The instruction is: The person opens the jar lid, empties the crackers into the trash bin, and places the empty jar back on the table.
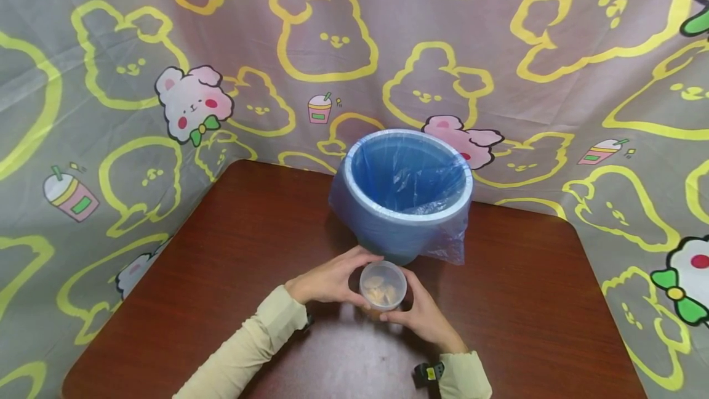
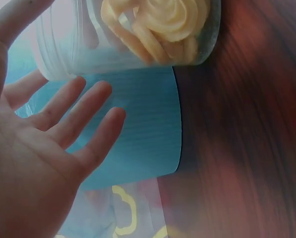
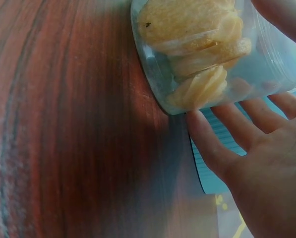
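A clear plastic jar [image 1: 383, 286] with a round translucent lid stands upright close to the tabletop, between both hands. Yellowish cookies show through its wall, one of them a piped swirl [image 2: 170, 17] in the left wrist view. My left hand [image 1: 336, 278] holds the jar from the left, thumb at the near side and fingers at the far side near the lid. From the right, my right hand [image 1: 419, 311] holds it the same way; in the right wrist view several fingertips lie along the wall of the jar [image 3: 207, 74].
Right behind the jar stands a light blue bin [image 1: 407, 214] lined with a thin blue plastic bag [image 1: 448, 242] folded over its rim. The brown wooden table [image 1: 221, 245] has rounded corners. A patterned cloth [image 1: 249, 29] hangs around its back and sides.
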Demonstrator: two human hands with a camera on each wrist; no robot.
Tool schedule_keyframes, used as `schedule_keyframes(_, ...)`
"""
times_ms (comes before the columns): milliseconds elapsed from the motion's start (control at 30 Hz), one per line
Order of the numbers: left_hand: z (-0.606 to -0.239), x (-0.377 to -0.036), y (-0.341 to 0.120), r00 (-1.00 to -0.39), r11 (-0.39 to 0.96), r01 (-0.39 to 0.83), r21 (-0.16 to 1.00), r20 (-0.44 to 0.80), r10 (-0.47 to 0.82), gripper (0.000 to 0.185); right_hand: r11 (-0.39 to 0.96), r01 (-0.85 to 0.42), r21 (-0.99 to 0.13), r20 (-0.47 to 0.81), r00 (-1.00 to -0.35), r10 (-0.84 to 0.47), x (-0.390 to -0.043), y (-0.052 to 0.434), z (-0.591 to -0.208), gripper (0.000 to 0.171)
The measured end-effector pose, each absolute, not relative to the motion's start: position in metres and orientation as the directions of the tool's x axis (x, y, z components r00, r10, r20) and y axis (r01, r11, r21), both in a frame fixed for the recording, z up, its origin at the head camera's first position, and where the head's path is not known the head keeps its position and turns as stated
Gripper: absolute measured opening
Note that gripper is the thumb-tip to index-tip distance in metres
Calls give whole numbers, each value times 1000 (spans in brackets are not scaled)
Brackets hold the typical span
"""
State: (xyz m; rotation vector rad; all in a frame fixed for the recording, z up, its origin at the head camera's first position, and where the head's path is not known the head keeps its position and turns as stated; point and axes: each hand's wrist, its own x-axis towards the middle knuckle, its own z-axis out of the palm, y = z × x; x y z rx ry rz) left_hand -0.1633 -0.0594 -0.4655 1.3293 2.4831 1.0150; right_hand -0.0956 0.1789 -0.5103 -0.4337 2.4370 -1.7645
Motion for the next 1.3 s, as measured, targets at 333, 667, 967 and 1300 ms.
schedule_keyframes(333,-467,-162,-54,-583,361,681,637,175,793,91,288,-185,-940,96,-950,-298,-96,180,-510,89)
schedule_keyframes(667,-467,-159,-45,-583,375,683,627,159,797,96,296,-190,-936,100,-950,-294,-96,180,-511,89)
schedule_keyframes(967,-466,-157,-37,-575,369,700,611,176,799,100,306,-200,-931,106,-948,-300,-98,180,-511,87)
schedule_keyframes(1300,-468,-155,-33,-537,339,756,560,233,811,103,353,-187,-917,89,-957,-276,-96,178,-512,88)
